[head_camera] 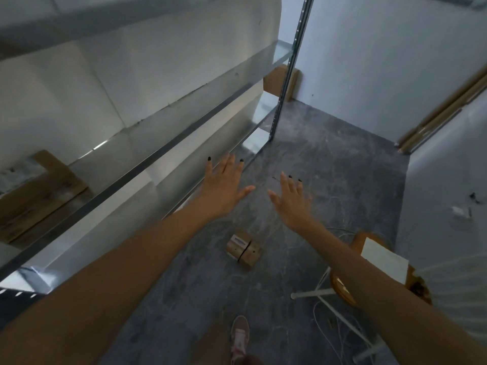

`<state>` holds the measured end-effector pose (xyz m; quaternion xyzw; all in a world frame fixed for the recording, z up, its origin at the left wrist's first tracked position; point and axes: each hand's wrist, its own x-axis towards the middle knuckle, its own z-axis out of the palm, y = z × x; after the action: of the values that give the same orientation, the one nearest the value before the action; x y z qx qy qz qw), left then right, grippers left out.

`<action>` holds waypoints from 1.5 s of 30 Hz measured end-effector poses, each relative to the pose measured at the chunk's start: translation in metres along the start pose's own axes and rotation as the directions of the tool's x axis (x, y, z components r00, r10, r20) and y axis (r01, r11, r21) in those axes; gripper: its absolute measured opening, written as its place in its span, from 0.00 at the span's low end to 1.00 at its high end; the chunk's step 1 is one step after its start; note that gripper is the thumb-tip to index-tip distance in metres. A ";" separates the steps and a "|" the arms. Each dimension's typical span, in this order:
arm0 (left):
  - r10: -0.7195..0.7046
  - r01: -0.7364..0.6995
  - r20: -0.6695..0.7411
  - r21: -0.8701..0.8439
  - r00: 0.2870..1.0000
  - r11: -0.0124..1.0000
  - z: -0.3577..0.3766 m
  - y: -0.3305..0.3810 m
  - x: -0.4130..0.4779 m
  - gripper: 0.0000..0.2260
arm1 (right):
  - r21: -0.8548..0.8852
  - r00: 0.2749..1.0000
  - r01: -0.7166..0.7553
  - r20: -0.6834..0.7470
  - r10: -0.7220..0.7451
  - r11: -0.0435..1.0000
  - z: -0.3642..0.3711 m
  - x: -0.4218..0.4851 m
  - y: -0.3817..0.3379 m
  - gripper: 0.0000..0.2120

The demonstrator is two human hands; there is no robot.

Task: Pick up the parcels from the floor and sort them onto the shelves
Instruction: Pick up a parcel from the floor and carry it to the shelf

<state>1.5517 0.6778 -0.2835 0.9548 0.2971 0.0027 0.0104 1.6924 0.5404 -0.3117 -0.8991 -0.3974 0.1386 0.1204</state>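
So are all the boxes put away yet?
Not yet. One flat cardboard parcel already lies on a shelf. Both hands, left and right, are open and empty. A small brown box still sits on the floor.

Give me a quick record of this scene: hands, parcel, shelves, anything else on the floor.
left hand: open, empty, fingers spread
right hand: open, empty, fingers spread
parcel: small brown box on the floor, below the hands, untouched
shelving: metal unit on the left
cardboard: flat on a shelf
stool: right, white cables beside it
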 end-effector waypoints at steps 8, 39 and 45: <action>-0.013 0.024 0.143 -0.070 0.990 0.997 0.063 -0.017 0.040 0.34 | 0.040 0.996 -0.021 0.082 0.018 0.999 0.062 0.054 0.020 0.33; -0.218 0.777 0.920 -0.392 0.327 -0.493 0.837 0.014 0.146 0.18 | 0.025 0.915 -0.159 0.378 0.138 0.987 0.725 0.344 0.233 0.19; -0.394 0.758 0.875 -0.454 0.281 -0.468 0.718 -0.005 0.162 0.19 | 0.177 0.975 -0.125 0.203 0.089 0.976 0.607 0.347 0.173 0.18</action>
<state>1.6905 0.7613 -1.0015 0.2936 0.6995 0.0442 0.6501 1.8251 0.7506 -0.9872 -0.8861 -0.3431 0.2687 0.1581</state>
